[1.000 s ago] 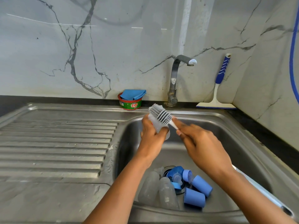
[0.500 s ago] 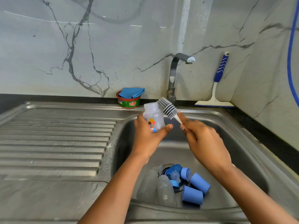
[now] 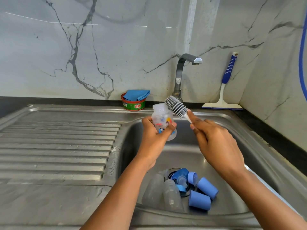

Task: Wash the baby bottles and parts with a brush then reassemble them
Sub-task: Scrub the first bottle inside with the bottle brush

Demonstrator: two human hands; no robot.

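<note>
My left hand (image 3: 154, 135) grips a clear baby bottle (image 3: 162, 118) with a printed label, held above the sink basin (image 3: 182, 155), its open mouth tilted up and right. My right hand (image 3: 214, 140) holds the white handle of a grey silicone bottle brush (image 3: 176, 106), whose head sits at the bottle's mouth, outside it. At the basin's bottom lie two more clear bottles (image 3: 164, 193), several blue caps (image 3: 203, 193), blue collars and clear teats (image 3: 181, 179) around the drain.
A tap (image 3: 181, 72) rises behind the basin with no water running. A green tub of dish soap (image 3: 133, 103) with a blue cloth stands at the back edge. A blue-handled squeegee (image 3: 223, 93) leans in the corner. The ribbed drainboard (image 3: 58, 143) stretches left.
The bottle has been turned and lifted so its label and mouth show. The brush head has moved from over the bottle to its mouth, up and right.
</note>
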